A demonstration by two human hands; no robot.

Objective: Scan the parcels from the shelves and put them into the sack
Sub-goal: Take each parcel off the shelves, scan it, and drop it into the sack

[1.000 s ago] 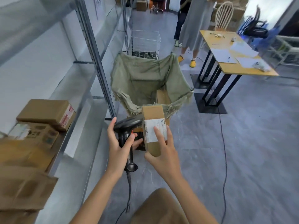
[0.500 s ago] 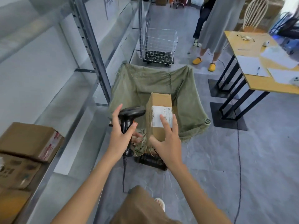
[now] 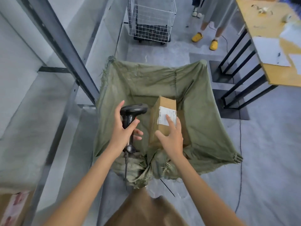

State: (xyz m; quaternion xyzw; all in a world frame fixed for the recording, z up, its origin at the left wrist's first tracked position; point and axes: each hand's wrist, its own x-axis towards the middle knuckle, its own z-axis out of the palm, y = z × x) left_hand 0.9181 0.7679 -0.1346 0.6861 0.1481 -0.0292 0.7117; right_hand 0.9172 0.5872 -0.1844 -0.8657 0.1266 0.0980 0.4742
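Note:
A green sack (image 3: 146, 74) hangs open in front of me, its mouth spread wide. My right hand (image 3: 172, 141) holds a brown cardboard parcel (image 3: 166, 102) upright inside the sack's mouth, fingers on its white label and thumb on the near left face. A second brown parcel (image 3: 184, 128) shows just behind it in the sack. My left hand (image 3: 123, 132) grips the handle of a black barcode scanner (image 3: 133, 109), held over the sack's left side, its cable hanging down.
A metal shelf post (image 3: 65, 46) and grey shelves run along the left, with another parcel (image 3: 11, 207) at the bottom left. A wire basket cart (image 3: 151, 18) stands beyond the sack. A person in yellow shoes (image 3: 197, 36) stands by a wooden table (image 3: 268, 30). A cable (image 3: 241, 160) crosses the floor.
I have stepped up to the sack and now look down into it. My right hand has carried the parcel forward and down into the sack's mouth. The scanner has moved along with it.

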